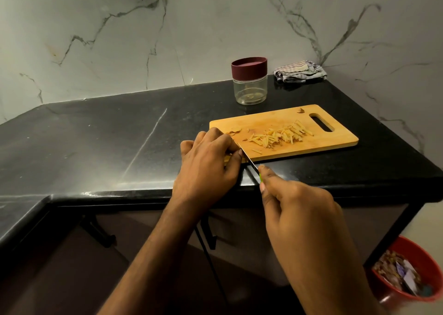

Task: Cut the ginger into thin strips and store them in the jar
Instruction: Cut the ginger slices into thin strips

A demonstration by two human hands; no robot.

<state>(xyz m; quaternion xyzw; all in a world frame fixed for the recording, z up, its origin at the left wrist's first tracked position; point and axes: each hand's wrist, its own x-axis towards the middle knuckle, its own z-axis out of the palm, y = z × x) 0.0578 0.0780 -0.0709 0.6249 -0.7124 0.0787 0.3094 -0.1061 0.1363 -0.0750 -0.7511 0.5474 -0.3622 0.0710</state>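
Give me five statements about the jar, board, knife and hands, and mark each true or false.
1. The jar has its lid on. True.
2. Cut ginger strips lie on the board. True.
3. The left hand holds the knife. False: the right hand holds it.
4. The cloth lies on the board. False: it lies on the counter, behind the jar.
5. The jar stands on the board. False: it stands on the counter behind it.

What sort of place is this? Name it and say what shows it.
Most likely a home kitchen: a black stone counter against a marble-look wall, a wooden cutting board with cut ginger strips, and a lidded jar.
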